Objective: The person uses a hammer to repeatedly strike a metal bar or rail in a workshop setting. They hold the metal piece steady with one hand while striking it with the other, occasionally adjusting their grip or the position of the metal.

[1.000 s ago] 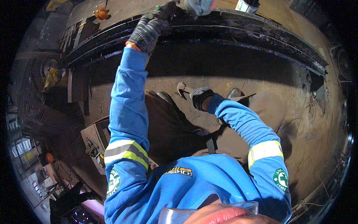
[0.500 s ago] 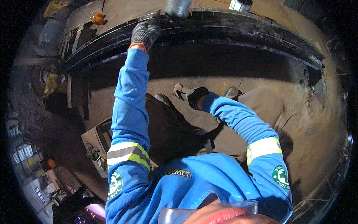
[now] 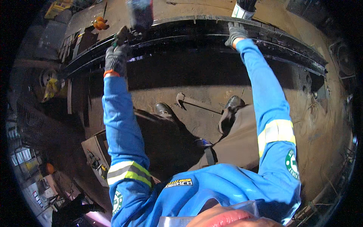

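Observation:
A long dark steel beam (image 3: 177,39) crosses in front of me. My left hand (image 3: 116,59), in a grey knit glove with an orange cuff, is closed at the beam's left part, around a dark object (image 3: 121,36) with a greenish bit, whose kind I cannot make out. Just beyond it is a blurred grey-and-red thing (image 3: 140,15); whether it joins what I hold is unclear. My right hand (image 3: 236,34), gloved too, rests on the beam's upper edge with fingers spread, holding nothing. On the floor between my boots lies a hammer (image 3: 198,103).
Beyond the beam stands a white bucket (image 3: 242,13) with dark rods in it. An orange object (image 3: 100,23) sits at the far left. A wooden box (image 3: 94,151) with small tools is beside my left leg. Cables (image 3: 313,109) lie on the right floor.
My right hand has left the hammer on the floor and reached forward to the beam. My left hand has moved left along the beam, and the blurred grey-and-red thing has shifted left too.

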Available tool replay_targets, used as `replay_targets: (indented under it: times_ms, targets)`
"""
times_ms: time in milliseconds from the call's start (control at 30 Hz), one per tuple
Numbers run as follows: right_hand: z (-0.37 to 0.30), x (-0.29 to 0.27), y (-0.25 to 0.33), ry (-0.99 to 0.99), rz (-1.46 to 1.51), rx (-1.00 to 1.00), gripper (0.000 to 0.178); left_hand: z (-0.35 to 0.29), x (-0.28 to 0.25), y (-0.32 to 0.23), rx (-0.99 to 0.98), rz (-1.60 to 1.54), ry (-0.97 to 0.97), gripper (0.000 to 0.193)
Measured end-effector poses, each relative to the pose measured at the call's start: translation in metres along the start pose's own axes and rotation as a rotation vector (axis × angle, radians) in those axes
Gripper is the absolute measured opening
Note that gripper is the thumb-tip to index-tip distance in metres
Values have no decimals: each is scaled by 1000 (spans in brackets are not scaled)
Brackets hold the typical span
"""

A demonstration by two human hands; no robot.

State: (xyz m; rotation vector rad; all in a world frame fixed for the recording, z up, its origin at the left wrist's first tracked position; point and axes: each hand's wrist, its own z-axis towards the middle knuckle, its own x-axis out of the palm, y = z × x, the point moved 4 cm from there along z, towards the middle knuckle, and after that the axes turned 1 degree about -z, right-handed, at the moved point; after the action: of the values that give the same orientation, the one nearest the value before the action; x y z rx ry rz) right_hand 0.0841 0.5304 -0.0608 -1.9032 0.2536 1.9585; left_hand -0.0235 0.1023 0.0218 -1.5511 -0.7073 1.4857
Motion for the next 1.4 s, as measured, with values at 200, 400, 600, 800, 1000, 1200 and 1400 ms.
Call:
replay_targets:
  times_ms: [200,400,600,800,1000,1200,1400]
  targets:
    - [72,31,-52,253,-134,-184,107,-23,-29,3,411,450,91,20]
    - [80,43,-45,237,-114,-225,115,-26,-59,50,149,-303,-69,12]
    - [44,1,-26,39,-32,-187,120,-50,-44,-9,-172,-219,-162,40]
    - [56,56,-50,-56,-8,-76,92,-53,-41,15,-148,-536,-293,22]
    - [14,44,-46,-100,-110,-20,35,-54,-43,11,-134,-397,-215,13]
    - [-15,39,-33,-21,-32,68,86,-76,-40,16,-95,-420,-251,19]
    - [-20,87,-31,-134,-79,113,86,-101,-42,9,122,151,-169,14]
